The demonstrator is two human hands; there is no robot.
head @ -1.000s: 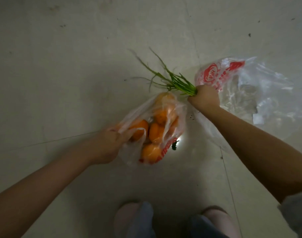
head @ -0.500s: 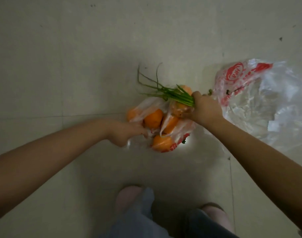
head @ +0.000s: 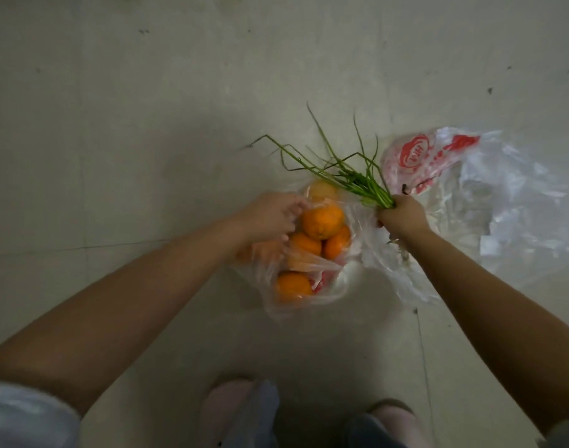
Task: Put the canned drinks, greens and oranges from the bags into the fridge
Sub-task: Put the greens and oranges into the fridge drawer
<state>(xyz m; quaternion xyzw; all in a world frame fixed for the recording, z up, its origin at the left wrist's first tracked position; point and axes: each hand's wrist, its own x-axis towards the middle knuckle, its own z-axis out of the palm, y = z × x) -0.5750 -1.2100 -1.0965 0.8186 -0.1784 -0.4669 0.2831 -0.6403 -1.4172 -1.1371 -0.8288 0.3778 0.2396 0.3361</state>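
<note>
A clear plastic bag [head: 325, 292] lies on the floor with several oranges [head: 322, 221] inside. My left hand [head: 270, 218] reaches into its open mouth, fingers curled against the top orange and the plastic; whether it grips either is unclear. My right hand [head: 403, 218] is closed around the base of a bunch of thin greens [head: 344, 176], whose stalks fan out up and to the left above the oranges. The right hand also pinches an edge of the bag. No canned drinks or fridge are in view.
A second clear bag with red print [head: 490, 189] lies crumpled on the floor to the right. Pale tiled floor [head: 147, 124] surrounds everything. My feet in slippers [head: 231, 409] stand at the bottom edge.
My left hand has moved from the bag's left edge up into its mouth, onto the oranges. The bag has opened wider. My right hand still holds the greens.
</note>
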